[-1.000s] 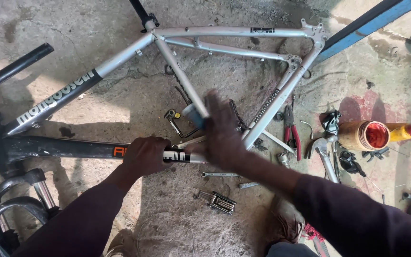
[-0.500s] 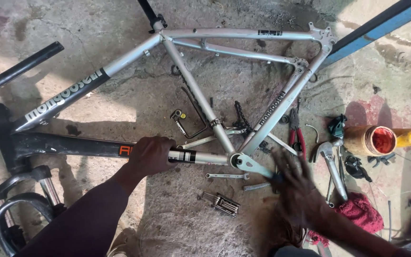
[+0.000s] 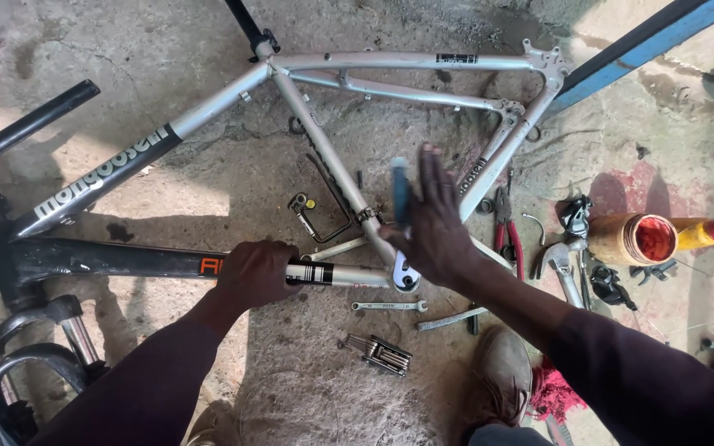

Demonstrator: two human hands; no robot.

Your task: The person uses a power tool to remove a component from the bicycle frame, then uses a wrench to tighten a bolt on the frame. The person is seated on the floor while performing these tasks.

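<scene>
A silver bicycle frame (image 3: 332, 165) lies flat on the concrete floor, its black down tube (image 3: 126, 263) running left. My left hand (image 3: 254, 272) is closed around the down tube close to the bottom bracket (image 3: 405, 279). My right hand (image 3: 440, 227) hovers just above the bottom bracket with its fingers stretched upward, holding a blue-handled tool (image 3: 401, 186) upright against the seat tube. The tool's working end is hidden behind my hand.
A small spanner (image 3: 388, 306) and a folding multi-tool (image 3: 378, 353) lie below the bracket. To the right are red-handled pliers (image 3: 506, 235), an open tin of red grease (image 3: 631, 239) and a yellow bottle (image 3: 704, 233). A fork (image 3: 35, 347) sits lower left, my shoe (image 3: 502, 372) near the bottom.
My right hand dropped to the lower right among the tools, then came back up over the bottom bracket with the blue-handled tool. My left hand kept its hold on the down tube.
</scene>
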